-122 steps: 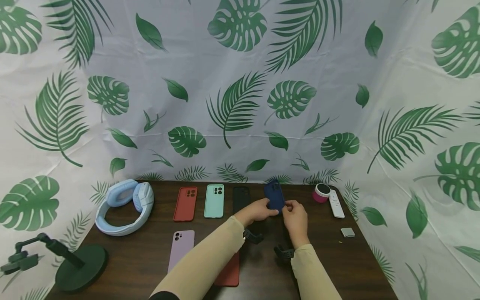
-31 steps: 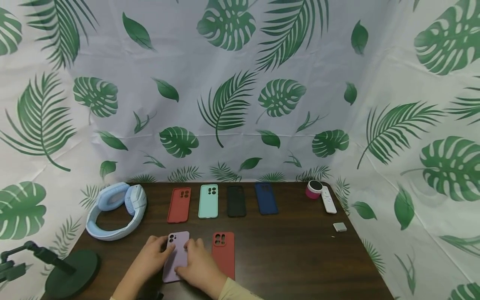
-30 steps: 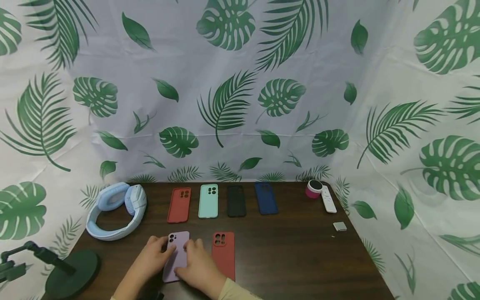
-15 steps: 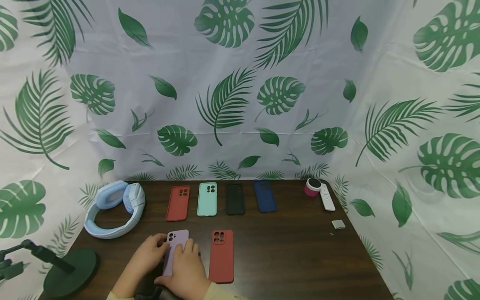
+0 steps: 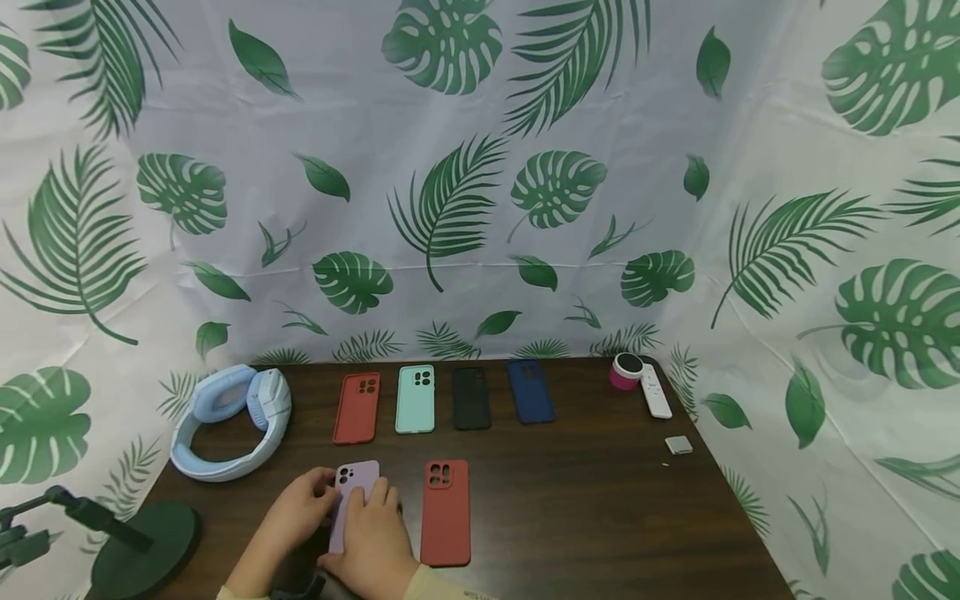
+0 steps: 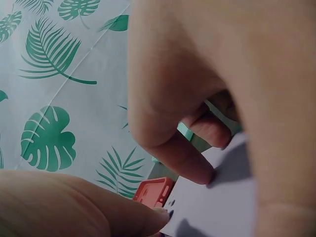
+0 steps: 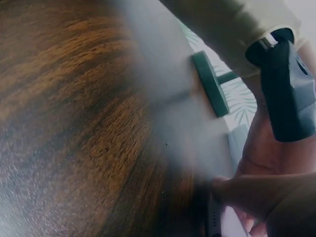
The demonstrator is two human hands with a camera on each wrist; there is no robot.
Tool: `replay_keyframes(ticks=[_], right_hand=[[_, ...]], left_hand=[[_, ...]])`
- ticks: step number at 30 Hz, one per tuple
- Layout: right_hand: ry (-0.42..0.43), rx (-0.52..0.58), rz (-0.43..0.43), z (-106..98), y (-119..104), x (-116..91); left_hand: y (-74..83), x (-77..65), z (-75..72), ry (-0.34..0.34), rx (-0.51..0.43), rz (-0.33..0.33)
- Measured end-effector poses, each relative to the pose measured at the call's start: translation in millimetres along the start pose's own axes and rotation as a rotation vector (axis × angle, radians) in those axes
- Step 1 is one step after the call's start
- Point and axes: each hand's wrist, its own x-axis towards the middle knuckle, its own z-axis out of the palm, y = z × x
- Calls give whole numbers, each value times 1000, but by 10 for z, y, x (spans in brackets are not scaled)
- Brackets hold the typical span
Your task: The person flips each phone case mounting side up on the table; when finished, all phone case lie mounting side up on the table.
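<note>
A lilac phone case, its camera openings at the far end, is held by both hands at the front left of the table. My left hand grips its left edge near the camera openings. Across the lower right part lies my right hand, fingers curled over the right edge and thumb at the near end. Much of the lower half is covered by that hand. In the left wrist view, the case's pale back shows below fingertips. The right wrist view shows a small piece of the case beside the thumb.
Behind stand out a red case, a mint case, a black case and a blue case in a row. Another red case lies right of my hands. Headphones, a lamp base, a pink jar and a white remote flank them.
About four seconds ago both hands held the blue case at the back; it now lies in the row. They moved to the lilac case, and the right hand then slid lower and left over it.
</note>
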Motion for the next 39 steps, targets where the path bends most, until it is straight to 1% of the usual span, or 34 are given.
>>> replay_keyframes(ticks=[5, 9, 14, 18, 21, 28, 33, 36, 39], right_hand=[[-23, 56, 26, -34, 6, -14], [-41, 108, 56, -128, 10, -30], [-100, 197, 80, -281, 43, -27], [-139, 272, 78, -354, 94, -21], [-146, 328, 82, -375, 132, -26], [-158, 427, 78, -372, 258, -85], [-140, 504, 58, -406, 379, -127], [-110, 517, 38, -430, 423, -136], [-64, 512, 18, -427, 451, -147]], left_hand=[[-43, -8, 9, 5, -66, -9], [-56, -8, 14, 13, -105, -3], [-45, -4, 35, 9, -167, 10], [-11, -19, 37, -47, -242, 34], [22, -28, 31, -100, -299, 50], [83, -38, 73, -168, -351, 37], [102, -43, 115, -244, -411, 51], [105, -46, 125, -252, -428, 60], [113, -47, 139, -244, -430, 57]])
